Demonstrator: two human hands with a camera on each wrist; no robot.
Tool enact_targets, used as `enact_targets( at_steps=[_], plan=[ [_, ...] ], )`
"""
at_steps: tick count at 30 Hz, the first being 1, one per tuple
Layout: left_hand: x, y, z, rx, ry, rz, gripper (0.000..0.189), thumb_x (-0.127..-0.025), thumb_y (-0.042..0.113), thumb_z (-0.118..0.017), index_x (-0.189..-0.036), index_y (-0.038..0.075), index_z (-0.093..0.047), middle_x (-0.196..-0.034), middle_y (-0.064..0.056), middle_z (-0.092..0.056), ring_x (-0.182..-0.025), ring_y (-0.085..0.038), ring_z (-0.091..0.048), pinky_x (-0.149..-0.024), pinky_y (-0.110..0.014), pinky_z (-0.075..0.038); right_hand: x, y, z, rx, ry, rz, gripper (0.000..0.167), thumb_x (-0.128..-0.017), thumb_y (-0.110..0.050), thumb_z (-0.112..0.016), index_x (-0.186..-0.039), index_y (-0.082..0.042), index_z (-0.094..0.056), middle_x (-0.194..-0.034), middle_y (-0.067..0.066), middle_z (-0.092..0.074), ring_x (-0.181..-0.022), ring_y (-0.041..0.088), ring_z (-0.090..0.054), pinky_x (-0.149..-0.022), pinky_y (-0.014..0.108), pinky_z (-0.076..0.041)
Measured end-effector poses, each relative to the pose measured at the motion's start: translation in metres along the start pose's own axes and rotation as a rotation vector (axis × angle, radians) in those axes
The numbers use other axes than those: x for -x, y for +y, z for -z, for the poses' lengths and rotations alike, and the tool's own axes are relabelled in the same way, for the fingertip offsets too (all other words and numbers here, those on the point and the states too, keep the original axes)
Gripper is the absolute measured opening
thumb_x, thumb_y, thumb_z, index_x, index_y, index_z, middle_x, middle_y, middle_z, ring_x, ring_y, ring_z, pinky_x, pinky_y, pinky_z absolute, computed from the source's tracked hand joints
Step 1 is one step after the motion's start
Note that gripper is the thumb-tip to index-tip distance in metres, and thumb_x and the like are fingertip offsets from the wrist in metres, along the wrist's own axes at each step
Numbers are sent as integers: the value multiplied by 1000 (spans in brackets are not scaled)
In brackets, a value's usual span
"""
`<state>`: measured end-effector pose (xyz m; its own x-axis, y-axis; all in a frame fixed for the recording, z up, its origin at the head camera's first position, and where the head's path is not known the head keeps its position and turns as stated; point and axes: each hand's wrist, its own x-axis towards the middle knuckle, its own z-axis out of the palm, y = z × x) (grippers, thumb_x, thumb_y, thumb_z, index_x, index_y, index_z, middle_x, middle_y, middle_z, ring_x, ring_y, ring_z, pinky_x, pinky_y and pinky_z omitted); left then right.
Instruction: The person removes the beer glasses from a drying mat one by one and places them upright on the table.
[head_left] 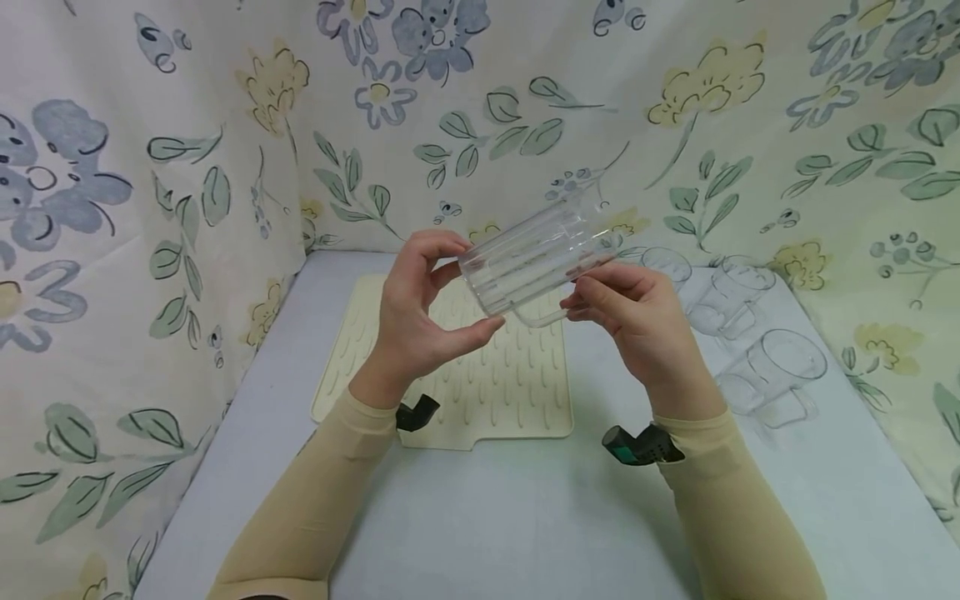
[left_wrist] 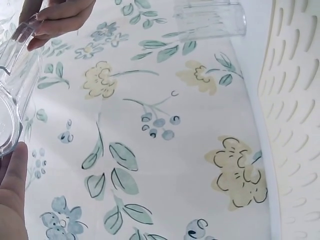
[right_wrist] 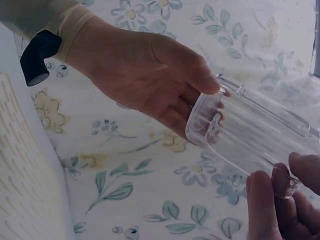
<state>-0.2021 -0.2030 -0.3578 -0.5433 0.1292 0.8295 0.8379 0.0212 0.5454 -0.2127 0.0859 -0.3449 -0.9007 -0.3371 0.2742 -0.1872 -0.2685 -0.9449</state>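
Both hands hold a clear ribbed mug (head_left: 536,250) up in the air above the mat. It lies tilted, with its mouth end up and to the right and its base end toward the left. My left hand (head_left: 416,312) grips the base end between thumb and fingers, as the right wrist view also shows. The mug's handle (head_left: 540,318) hangs on the lower side, and my right hand (head_left: 637,321) pinches it. In the left wrist view the mug (left_wrist: 20,82) is cut off by the frame's edge.
A cream ridged drying mat (head_left: 495,400) lies on the white table (head_left: 517,508) beneath the mug. Several more clear mugs stand at the right, the nearest mug (head_left: 776,375) with its handle facing front. Flowered cloth (head_left: 510,125) hangs behind and on the sides.
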Motion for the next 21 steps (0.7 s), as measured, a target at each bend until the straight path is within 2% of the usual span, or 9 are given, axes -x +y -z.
enact_targets(
  at_steps=[7, 14, 21],
  plan=[
    [-1, 1, 0, -29, -38, 24, 75, -71, -3, -98, -133, -10, -56, -133, -19, -59, -122, -34, -66, -111, -48, -64, 2, -5, 1, 10, 30, 18, 27, -104, 11, -65, -105, -7, -85, -104, 4, -78, -89, 18, -81, -85, 34, -70],
    [0, -1, 3, -98, -70, 34, 77, -73, 1, -99, -136, -8, -56, -135, -17, -61, -124, -31, -66, -113, -46, -62, 2, -9, -1, 22, 68, 23, 16, -102, 11, -70, -104, 2, -83, -101, 7, -79, -85, 20, -81, -84, 35, -71],
    [-2, 2, 8, -124, -84, 27, 80, -71, 1, -101, -137, -10, -57, -135, -18, -62, -125, -32, -66, -116, -46, -60, 5, -12, 1, 26, 80, 44, 15, -101, 11, -72, -102, 3, -84, -101, 7, -79, -83, 21, -81, -83, 35, -71]
  ],
)
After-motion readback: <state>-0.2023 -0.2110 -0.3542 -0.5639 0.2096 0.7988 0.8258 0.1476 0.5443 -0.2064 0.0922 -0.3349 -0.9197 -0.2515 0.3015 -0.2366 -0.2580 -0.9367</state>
